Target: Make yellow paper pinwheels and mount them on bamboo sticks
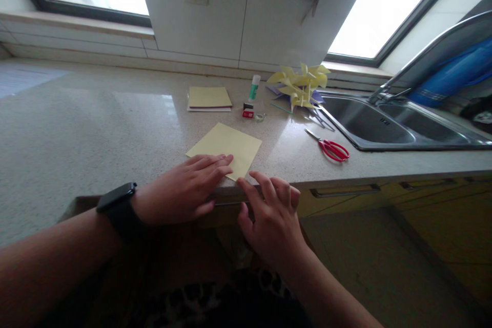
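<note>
1. My left hand (188, 187) lies flat, fingers stretched out together, pressing the near left part of the yellow paper sheet (230, 147).
2. My right hand (271, 212) is half curled at the counter (96, 128) edge, its index fingertip touching the sheet's near corner; it grips nothing.
3. The sheet lies flat at the near counter edge, turned corner-on to me.
4. Farther off sit a paper stack (209, 98), a glue stick (253, 86) and yellow pinwheels (302, 84).
5. Red scissors (330, 147) lie right of the sheet, beside the sink (388, 123).

The left hand (188, 187) is laid flat, palm down; the right hand (271, 210) is held beside it, fingers (253, 187) loosely curled.
</note>
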Demonstrator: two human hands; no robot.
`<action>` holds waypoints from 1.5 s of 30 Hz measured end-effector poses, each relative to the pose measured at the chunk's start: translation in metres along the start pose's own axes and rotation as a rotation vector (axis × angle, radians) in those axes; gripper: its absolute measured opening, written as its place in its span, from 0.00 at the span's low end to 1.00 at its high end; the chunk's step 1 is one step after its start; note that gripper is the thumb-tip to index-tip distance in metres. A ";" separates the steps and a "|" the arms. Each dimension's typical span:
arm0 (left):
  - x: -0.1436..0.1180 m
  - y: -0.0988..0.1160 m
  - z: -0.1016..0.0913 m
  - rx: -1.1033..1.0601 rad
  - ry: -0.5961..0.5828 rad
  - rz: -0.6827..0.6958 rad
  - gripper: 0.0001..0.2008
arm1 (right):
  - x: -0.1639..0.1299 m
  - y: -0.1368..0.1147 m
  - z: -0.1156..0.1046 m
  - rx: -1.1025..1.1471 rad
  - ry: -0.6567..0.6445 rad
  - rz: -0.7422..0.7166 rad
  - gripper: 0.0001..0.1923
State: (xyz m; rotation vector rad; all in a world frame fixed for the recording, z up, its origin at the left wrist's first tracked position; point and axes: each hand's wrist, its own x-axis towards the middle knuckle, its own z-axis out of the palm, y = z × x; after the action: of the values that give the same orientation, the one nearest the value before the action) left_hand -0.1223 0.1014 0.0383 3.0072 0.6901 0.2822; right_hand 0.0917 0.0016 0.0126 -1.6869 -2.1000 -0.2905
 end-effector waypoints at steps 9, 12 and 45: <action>-0.001 0.000 0.000 -0.002 -0.006 0.004 0.33 | 0.008 -0.003 0.003 -0.043 -0.041 0.003 0.27; -0.001 0.000 0.001 0.003 -0.004 0.006 0.36 | 0.012 -0.004 0.004 -0.046 -0.063 0.005 0.29; 0.004 0.005 0.003 0.117 0.061 -0.020 0.30 | 0.040 0.000 0.005 0.028 -0.190 -0.003 0.39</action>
State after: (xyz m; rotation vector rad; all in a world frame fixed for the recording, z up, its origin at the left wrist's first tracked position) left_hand -0.1160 0.0984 0.0362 3.1111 0.7680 0.3465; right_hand 0.0841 0.0389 0.0269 -1.7556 -2.2295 -0.1041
